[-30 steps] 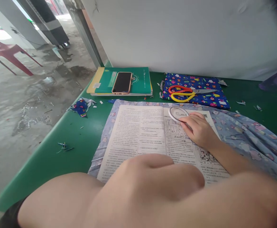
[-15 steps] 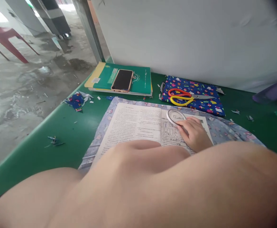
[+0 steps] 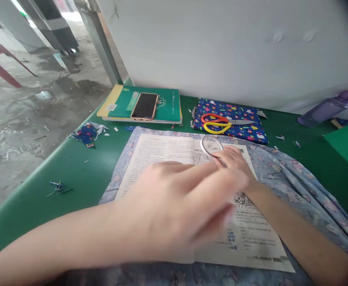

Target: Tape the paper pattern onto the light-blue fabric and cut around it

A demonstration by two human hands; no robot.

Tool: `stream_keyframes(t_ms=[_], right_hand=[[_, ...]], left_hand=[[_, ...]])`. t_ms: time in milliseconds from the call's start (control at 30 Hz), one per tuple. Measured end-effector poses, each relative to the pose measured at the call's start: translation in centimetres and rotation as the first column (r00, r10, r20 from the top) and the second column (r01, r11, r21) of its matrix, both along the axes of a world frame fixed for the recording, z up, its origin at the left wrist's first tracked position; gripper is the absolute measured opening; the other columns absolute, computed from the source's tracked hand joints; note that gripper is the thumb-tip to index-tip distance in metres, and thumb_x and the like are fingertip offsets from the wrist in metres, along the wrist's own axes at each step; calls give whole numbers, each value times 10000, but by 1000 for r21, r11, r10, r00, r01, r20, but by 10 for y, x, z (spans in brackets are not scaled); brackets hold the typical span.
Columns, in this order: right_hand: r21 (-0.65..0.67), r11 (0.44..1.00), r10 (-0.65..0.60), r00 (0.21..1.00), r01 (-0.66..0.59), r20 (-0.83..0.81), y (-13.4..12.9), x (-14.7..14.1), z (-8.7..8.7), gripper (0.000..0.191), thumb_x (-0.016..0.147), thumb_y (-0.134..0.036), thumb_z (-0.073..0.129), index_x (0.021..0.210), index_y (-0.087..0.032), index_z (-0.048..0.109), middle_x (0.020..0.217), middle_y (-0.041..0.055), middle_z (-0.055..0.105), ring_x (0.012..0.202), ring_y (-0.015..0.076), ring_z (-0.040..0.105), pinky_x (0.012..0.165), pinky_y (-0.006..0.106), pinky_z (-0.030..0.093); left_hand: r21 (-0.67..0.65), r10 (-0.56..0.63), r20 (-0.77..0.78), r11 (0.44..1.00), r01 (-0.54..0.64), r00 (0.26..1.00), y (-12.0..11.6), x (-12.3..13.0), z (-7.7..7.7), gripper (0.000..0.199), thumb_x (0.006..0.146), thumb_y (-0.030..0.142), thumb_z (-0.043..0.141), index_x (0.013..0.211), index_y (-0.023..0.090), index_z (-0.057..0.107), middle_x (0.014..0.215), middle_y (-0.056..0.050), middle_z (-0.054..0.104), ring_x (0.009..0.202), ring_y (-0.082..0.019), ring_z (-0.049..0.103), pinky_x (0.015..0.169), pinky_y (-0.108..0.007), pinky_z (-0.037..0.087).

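Green tabletop (image 3: 84,169) spans the head view; right of centre, the right hand (image 3: 235,159) pinches a white ring (image 3: 203,147) over an open book (image 3: 162,153). Across lower centre the left hand (image 3: 182,198) blurs, its finger spread impossible to tell.

Our left forearm (image 3: 69,234) crosses from the lower left, ending in our left hand (image 3: 176,198), large, blurred, back toward us, fingers bent rightward. Our right forearm (image 3: 293,230) slants up from the lower right; beyond the left, our right hand (image 3: 235,159) pinches between thumb and fingers.
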State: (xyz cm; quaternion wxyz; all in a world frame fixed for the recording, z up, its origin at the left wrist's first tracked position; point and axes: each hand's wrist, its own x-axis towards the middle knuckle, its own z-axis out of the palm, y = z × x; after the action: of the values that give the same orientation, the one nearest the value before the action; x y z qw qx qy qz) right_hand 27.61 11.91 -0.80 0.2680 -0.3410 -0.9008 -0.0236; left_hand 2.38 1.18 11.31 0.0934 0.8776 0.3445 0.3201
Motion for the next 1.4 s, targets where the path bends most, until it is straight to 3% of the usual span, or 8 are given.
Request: stream_keyframes(t_ms=[167,267,467,567,700,833,1133,1400], right_hand=[[-7,996,84,979,-87,-186,-18,-12,14,175,923,-161,540,1085,-217,570,967,38,703,912,182,652,1028,464,429],[-137,981,104,972,-135,-212,-32,-22,19,196,937,-144,517,1099,-235,579,989,14,710,920,151,659,1082,465,385],[-98,974,194,976,-204,-101,-37,-27,12,262,941,-109,471,1151,-226,576,1112,35,697,1078,173,626,1110,494,331],[-107,985,119,979,-138,-164,-41,-29,14,305,897,-142,529,1195,-209,543,1157,61,669,1157,208,576,1094,494,346],[-274,958,5,962,-82,-272,-54,-36,29,253,851,-277,600,1087,-209,537,996,50,661,939,206,604,918,446,454],[-408,913,-87,960,-30,-267,-66,-43,36,206,884,-409,587,947,-222,529,848,27,625,811,186,569,736,354,474],[-284,959,-97,949,8,-300,-52,-29,44,193,972,-250,449,821,-228,566,714,-3,639,699,157,578,725,330,453],[-573,816,-346,860,78,-376,-34,-13,48,273,958,-394,474,779,-217,580,682,-18,592,616,109,548,575,241,434]], left_hand=[[-337,136,-33,931,-139,990,46,12,-52,190,951,271,441,941,203,617,763,11,667,586,-112,576,550,-258,451],[-370,170,15,916,-152,985,54,7,-83,254,962,340,429,948,171,619,833,-29,656,630,-119,569,601,-281,449],[-529,213,190,845,-82,958,50,6,-106,305,962,404,456,894,173,643,710,-11,620,622,-121,551,569,-260,434],[-428,193,144,896,-115,970,51,9,-110,348,967,412,459,778,163,613,661,-6,591,594,-121,527,554,-260,409],[-75,113,-16,991,-114,993,53,11,-115,392,981,413,438,694,169,547,628,4,573,534,-111,469,528,-261,356],[189,66,-148,981,-37,987,51,13,-114,388,1008,333,382,675,173,503,607,17,546,484,-107,408,493,-277,315],[278,60,-231,961,7,971,58,9,-111,281,996,293,430,756,175,517,635,32,562,530,-107,489,520,-280,351],[325,124,-248,945,-38,961,64,4,-106,292,1000,315,428,764,176,531,682,19,578,564,-106,508,578,-279,382]])
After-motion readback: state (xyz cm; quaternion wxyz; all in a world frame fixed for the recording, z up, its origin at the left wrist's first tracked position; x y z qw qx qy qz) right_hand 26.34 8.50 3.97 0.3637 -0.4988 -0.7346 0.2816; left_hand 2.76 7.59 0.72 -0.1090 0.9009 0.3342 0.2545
